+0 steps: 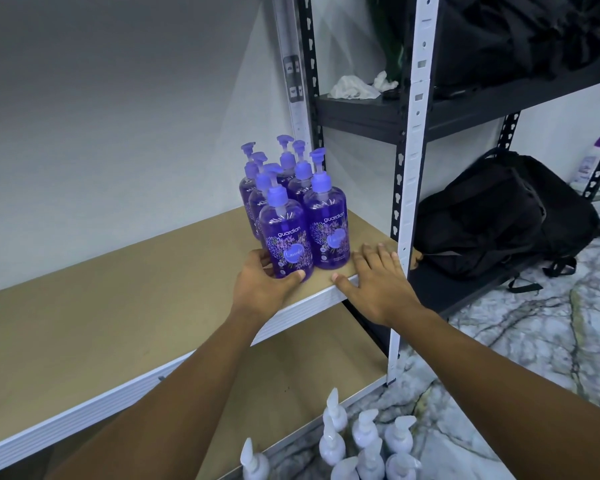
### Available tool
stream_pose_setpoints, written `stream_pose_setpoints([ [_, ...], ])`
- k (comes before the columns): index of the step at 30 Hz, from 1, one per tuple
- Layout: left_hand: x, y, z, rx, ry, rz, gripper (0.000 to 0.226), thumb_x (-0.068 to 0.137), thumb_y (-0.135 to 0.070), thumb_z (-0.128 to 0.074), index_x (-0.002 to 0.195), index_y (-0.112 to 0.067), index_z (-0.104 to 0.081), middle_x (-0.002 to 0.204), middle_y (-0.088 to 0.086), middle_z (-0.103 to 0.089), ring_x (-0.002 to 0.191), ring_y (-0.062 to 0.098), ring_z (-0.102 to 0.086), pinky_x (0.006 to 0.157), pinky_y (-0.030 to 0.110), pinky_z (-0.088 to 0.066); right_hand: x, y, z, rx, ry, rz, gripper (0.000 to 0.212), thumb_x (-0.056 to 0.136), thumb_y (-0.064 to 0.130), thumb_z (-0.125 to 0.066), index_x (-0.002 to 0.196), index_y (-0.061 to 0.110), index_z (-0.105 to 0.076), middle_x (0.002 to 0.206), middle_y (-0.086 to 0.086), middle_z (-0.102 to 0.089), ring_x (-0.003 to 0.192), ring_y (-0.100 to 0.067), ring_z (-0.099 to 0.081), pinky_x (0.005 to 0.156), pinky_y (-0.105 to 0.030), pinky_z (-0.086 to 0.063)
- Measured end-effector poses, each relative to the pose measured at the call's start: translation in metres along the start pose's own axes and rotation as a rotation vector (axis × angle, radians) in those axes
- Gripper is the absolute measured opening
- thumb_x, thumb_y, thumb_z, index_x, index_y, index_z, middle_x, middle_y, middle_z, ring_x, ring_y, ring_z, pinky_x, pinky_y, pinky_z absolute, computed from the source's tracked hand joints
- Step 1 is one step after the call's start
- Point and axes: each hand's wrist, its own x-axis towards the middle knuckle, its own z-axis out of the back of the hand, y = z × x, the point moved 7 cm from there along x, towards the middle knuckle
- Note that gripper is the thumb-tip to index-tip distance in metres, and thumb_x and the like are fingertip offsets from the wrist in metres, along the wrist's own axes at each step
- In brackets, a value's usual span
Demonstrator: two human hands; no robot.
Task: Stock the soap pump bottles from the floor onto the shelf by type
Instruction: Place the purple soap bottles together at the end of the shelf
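Observation:
Several purple lavender soap pump bottles (pixel 327 220) stand in a tight cluster at the right end of the brown shelf board (pixel 118 306). My left hand (pixel 262 282) wraps the base of the front left purple bottle (pixel 286 237), which stands upright on the board. To the right of the cluster, my right hand (pixel 374 278) lies flat on the shelf's front edge with fingers spread and nothing in it. Several white soap pump bottles (pixel 364 441) stand on the floor below, at the bottom of the view.
A white shelf upright (pixel 407 202) rises just right of my right hand. Beyond it, a black rack holds a black backpack (pixel 492 216) low down, with another black bag and crumpled paper (pixel 354 86) on the level above. The floor is marbled tile (pixel 520 341). A lower board (pixel 291 368) lies underneath.

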Motion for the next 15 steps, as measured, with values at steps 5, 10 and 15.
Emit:
stream_pose_setpoints([
  [5,0.0006,-0.0011,-0.0003,0.026,-0.021,0.007,0.074,0.075,-0.033,-0.088,0.135,-0.014,-0.050,0.114,-0.012,-0.059,0.103,0.012,-0.064,0.092,0.028,-0.053,0.0011,-0.0002,-0.0001,0.013,0.003,-0.001,0.079,0.098,0.068,-0.022,0.159,0.017,-0.018,0.168,-0.006,-0.007,0.155,-0.025,0.007,0.123,-0.043,0.007],
  [10,0.0010,0.0008,-0.0023,0.009,-0.023,0.009,0.074,0.075,-0.031,-0.088,0.136,-0.012,-0.050,0.119,-0.007,-0.062,0.106,0.013,-0.065,0.095,0.031,-0.054,0.0005,0.0005,0.0008,0.008,-0.001,0.003,0.078,0.098,0.068,-0.022,0.159,0.018,-0.018,0.168,-0.006,-0.009,0.155,-0.026,0.006,0.122,-0.042,0.007],
  [15,-0.0017,0.0035,-0.0037,-0.015,-0.025,0.024,0.078,0.075,-0.028,-0.088,0.139,-0.011,-0.046,0.129,-0.001,-0.064,0.107,0.012,-0.065,0.097,0.031,-0.053,-0.0004,0.0000,0.0027,0.026,0.006,0.012,0.078,0.098,0.068,-0.023,0.159,0.018,-0.019,0.168,-0.005,-0.010,0.155,-0.025,0.005,0.123,-0.041,0.006],
])
